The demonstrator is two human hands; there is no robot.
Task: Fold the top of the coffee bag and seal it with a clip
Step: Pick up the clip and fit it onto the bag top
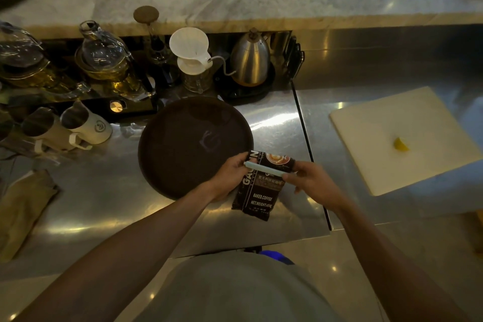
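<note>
A dark brown coffee bag (257, 197) with white lettering is held upright above the steel counter, its top folded over. A long pale blue clip (266, 168) lies across the bag near the fold. My left hand (230, 174) grips the bag's left edge and the clip's left end. My right hand (311, 178) pinches the clip's right end against the bag's right edge. Whether the clip is closed over the fold, I cannot tell.
A round dark tray (188, 144) lies just behind the bag. At the right, a white cutting board (397, 138) carries a lemon wedge (401, 145). A kettle (249, 60), white dripper (190, 49), glass pots and pitchers (78, 125) line the back and left. A cloth (23, 206) lies far left.
</note>
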